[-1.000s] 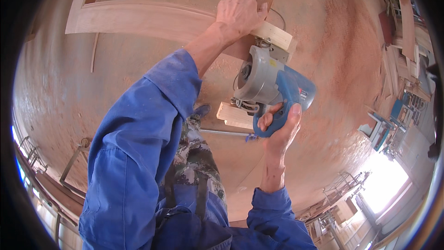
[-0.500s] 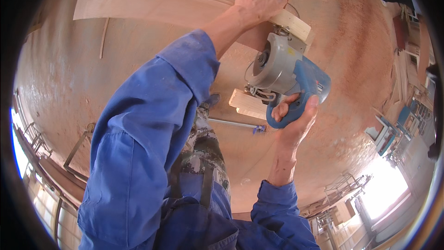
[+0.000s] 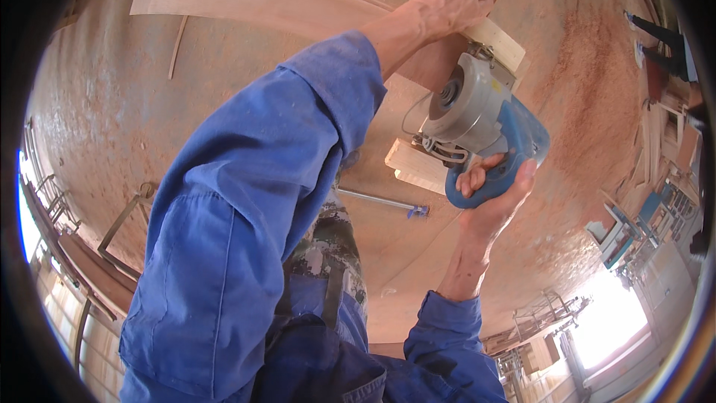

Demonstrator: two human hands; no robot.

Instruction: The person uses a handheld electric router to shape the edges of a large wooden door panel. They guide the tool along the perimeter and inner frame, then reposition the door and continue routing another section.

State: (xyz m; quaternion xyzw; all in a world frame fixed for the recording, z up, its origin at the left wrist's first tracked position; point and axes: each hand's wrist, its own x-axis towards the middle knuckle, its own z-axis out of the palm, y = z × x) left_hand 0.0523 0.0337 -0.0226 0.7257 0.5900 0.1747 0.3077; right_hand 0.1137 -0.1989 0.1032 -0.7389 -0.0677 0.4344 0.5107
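My right hand (image 3: 492, 201) is closed around the blue loop handle of a grey and blue circular saw (image 3: 466, 104), its motor end facing left. Pale wood blocks (image 3: 500, 48) are fitted at the saw's far and near sides. Beyond the saw, my left hand (image 3: 451, 0) lies over the reddish-brown wooden frame (image 3: 261, 0), back of the hand up. Its fingers are bent and close together, with a small tan bit between the tips, partly cut off by the top edge. The saw's underside and its contact with the wood are hidden.
A metal bar clamp (image 3: 384, 201) extends to the right below the saw. One thin wood strip (image 3: 178, 46) lies on the dusty floor at left. Sawdust (image 3: 597, 89) is spread at right. Another person's dark-clothed legs (image 3: 664, 45) show at the far right, above stacked boards (image 3: 652, 134).
Both hands and the saw have shifted right in the picture, along with the frame, the left hand's fingers still bent. My right hand keeps its hold on the saw handle.
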